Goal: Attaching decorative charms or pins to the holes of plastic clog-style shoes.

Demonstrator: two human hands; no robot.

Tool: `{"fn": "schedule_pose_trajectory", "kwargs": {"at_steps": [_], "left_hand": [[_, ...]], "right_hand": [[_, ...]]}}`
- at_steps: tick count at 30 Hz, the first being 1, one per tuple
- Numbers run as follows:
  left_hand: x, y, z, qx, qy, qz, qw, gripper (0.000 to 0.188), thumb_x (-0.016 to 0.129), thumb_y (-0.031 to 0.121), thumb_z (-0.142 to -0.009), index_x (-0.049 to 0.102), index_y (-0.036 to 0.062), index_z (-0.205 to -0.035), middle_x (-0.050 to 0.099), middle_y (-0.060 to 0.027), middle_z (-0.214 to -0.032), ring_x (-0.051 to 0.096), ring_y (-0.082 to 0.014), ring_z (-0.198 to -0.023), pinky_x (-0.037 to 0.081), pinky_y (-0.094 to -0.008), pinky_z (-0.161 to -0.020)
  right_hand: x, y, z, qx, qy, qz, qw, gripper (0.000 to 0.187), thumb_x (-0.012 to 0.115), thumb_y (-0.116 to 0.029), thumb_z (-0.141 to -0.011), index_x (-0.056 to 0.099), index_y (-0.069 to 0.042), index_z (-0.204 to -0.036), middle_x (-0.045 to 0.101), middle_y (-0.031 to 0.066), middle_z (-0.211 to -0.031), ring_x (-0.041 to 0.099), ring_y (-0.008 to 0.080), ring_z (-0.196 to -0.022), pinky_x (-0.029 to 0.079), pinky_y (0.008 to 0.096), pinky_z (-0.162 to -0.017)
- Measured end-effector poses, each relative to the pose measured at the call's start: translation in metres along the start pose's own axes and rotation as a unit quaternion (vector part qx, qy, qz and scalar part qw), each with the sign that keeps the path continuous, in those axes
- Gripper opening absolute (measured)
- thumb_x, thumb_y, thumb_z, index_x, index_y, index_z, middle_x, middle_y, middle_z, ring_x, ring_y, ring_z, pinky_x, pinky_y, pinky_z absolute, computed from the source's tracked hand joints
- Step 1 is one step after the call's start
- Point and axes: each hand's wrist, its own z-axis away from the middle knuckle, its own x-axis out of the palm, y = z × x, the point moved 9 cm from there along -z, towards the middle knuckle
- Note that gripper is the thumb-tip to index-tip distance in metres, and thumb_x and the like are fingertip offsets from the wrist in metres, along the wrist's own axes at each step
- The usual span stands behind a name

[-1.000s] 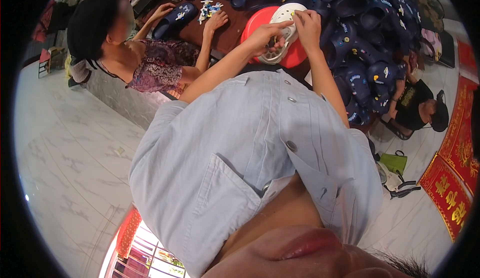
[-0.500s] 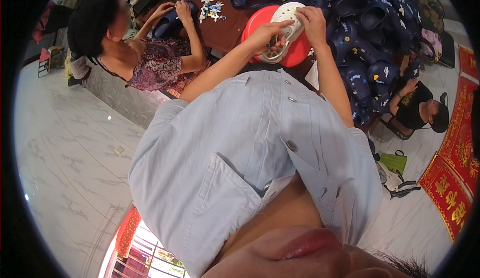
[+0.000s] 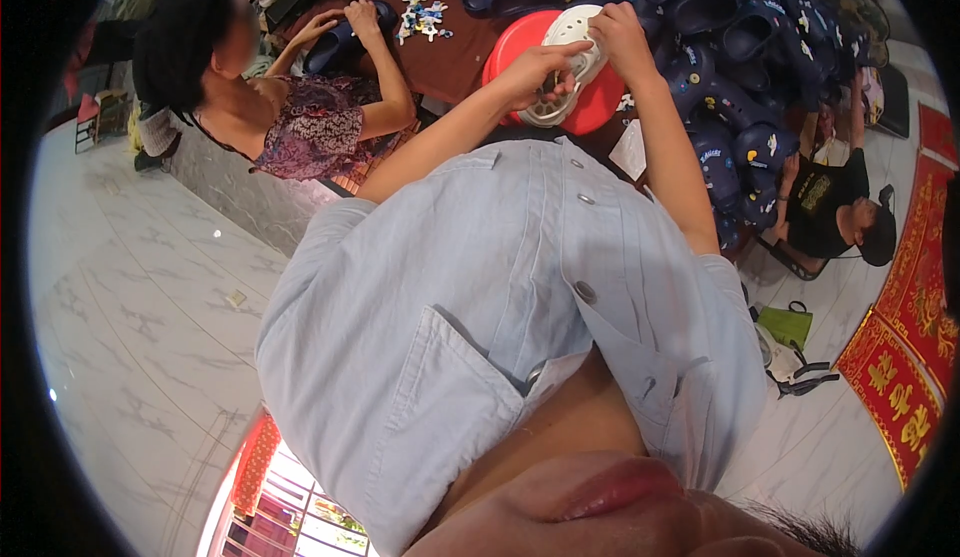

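Right hand (image 3: 624,41) shifted; brown table (image 3: 436,75) cluttered

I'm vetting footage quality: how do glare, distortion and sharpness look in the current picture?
Head view: the window is partly washed out by glare; head view: lines on the floor curve noticeably; head view: the white clog shows a clear outline.

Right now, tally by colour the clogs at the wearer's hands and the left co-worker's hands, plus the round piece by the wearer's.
White: 1, clog at the left hand and right hand
Navy: 1, shoe at the co-worker's hands
Red: 1, round piece
Total: 3
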Motion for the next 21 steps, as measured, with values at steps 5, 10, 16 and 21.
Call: {"fn": "schedule_pose_trajectory", "kwargs": {"at_steps": [5,10,16,21], "left_hand": [[-0.003,-0.005,-0.002,-0.017,0.011,0.013,1.0,0.057,0.041,0.011,-0.085,0.045,0.0154,-0.141,0.055,-0.003,-0.071,0.046,-0.0082,-0.06,0.037,-0.0227,-0.053],[-0.002,-0.004,-0.003,-0.017,0.013,0.004,1.0,0.057,0.041,0.01,-0.084,0.046,0.0153,-0.141,0.055,-0.0032,-0.07,0.046,-0.0086,-0.06,0.037,-0.0228,-0.053],[0.001,-0.004,-0.005,-0.015,-0.002,0.023,1.0,0.058,0.039,0.009,-0.089,0.034,0.0063,-0.146,0.053,-0.0051,-0.071,0.045,-0.0099,-0.059,0.037,-0.0224,-0.051],[0.003,-0.003,-0.008,-0.014,-0.014,0.013,1.0,0.058,0.04,0.011,-0.089,0.032,0.0061,-0.146,0.054,-0.0052,-0.072,0.045,-0.0098,-0.059,0.037,-0.0223,-0.052]], "right_hand": [[0.014,0.004,-0.003,0.008,-0.062,0.028,0.998,0.009,0.065,-0.011,-0.076,0.065,-0.003,-0.08,0.057,0.0081,-0.086,0.052,0.0283,-0.088,0.048,0.0371,-0.079],[0.012,-0.001,0.016,0.016,0.001,0.046,0.999,0.011,0.065,-0.011,-0.076,0.066,-0.004,-0.084,0.059,0.0088,-0.092,0.053,0.029,-0.094,0.048,0.0377,-0.081],[0.004,-0.008,0.027,0.004,0.017,0.11,0.994,0.017,0.06,-0.01,-0.078,0.067,-0.005,-0.092,0.06,0.0081,-0.098,0.053,0.028,-0.101,0.046,0.0387,-0.083],[0.006,-0.018,0.017,-0.049,-0.013,0.181,0.982,0.021,0.058,-0.011,-0.077,0.067,-0.003,-0.093,0.06,0.0068,-0.101,0.053,0.0264,-0.103,0.045,0.0375,-0.084]]}}
